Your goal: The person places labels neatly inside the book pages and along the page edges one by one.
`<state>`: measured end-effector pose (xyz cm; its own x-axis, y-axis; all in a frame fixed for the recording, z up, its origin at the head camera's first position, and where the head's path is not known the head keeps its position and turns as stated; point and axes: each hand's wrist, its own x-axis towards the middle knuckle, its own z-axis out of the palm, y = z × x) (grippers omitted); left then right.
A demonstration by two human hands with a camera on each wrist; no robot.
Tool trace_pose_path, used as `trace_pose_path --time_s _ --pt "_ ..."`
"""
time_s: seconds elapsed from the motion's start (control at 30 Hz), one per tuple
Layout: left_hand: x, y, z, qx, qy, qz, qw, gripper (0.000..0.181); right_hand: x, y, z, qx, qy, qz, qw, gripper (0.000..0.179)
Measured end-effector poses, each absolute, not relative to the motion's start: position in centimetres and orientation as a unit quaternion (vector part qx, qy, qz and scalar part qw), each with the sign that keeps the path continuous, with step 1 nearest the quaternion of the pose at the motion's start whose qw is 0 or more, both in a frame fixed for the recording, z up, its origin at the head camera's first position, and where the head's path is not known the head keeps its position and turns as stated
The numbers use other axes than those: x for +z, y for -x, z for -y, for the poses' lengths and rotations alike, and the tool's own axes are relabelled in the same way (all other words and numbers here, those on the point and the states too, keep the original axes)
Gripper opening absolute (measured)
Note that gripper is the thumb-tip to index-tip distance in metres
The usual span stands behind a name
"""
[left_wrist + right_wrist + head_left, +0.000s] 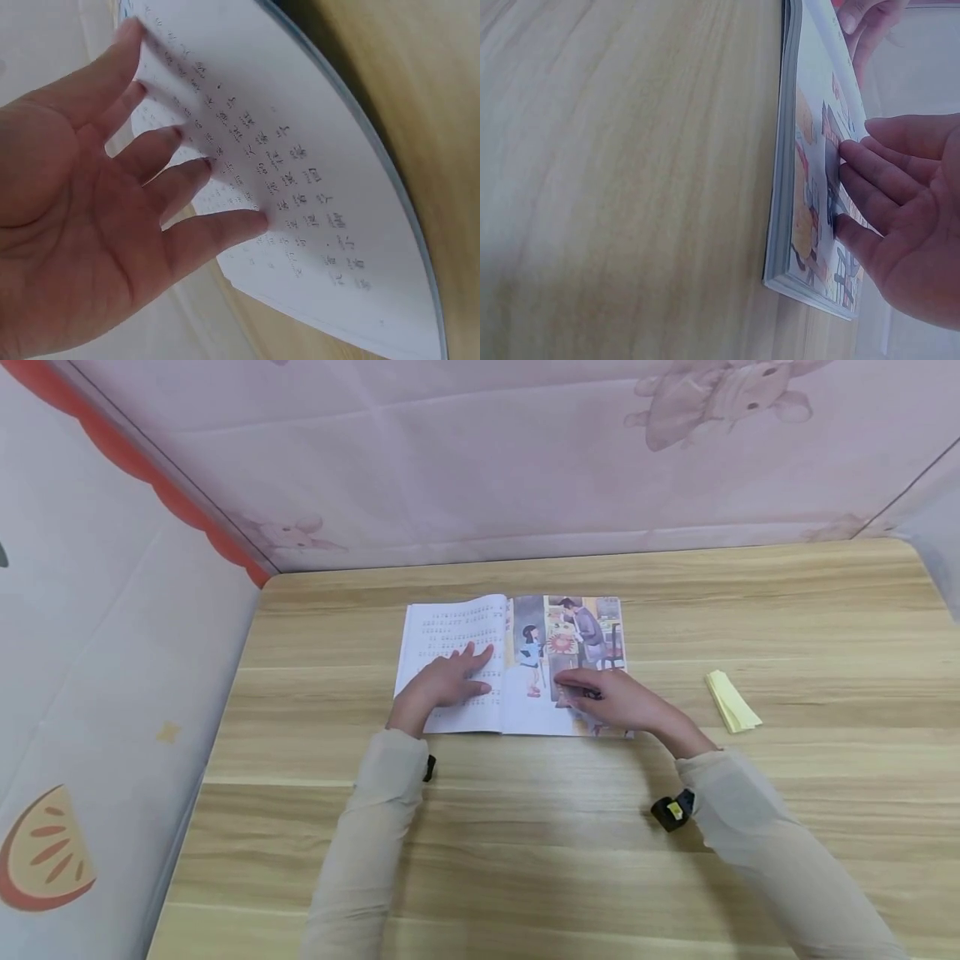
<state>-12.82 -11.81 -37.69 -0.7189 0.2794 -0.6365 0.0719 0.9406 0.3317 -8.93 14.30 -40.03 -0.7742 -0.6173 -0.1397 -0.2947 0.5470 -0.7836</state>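
Open book is lying on table, left hand is resting on text page, fingers spread, right hand is touching picture page, fingers relaxed, yellow strips are lying right of book

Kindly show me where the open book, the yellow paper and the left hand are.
Open book (513,681), head view: page beside the spine.
Yellow paper (732,702), head view: its middle.
Left hand (447,681), head view: its back.
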Motion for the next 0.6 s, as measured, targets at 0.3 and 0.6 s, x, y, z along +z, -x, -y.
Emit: trace_pose_path --time_s 0.3,0.6 --pt "-37.7 12.4 11.5 0.101 -0.093 -0.943 0.304 0.069 -40.0 8.9 -14.3 -0.394 0.271 -0.854 0.205 0.039" --pt "-38.8 12.9 12.3 0.141 -0.11 -0.937 0.301 0.07 -40.1 8.9 -14.3 -0.394 0.266 -0.855 0.208 0.038"
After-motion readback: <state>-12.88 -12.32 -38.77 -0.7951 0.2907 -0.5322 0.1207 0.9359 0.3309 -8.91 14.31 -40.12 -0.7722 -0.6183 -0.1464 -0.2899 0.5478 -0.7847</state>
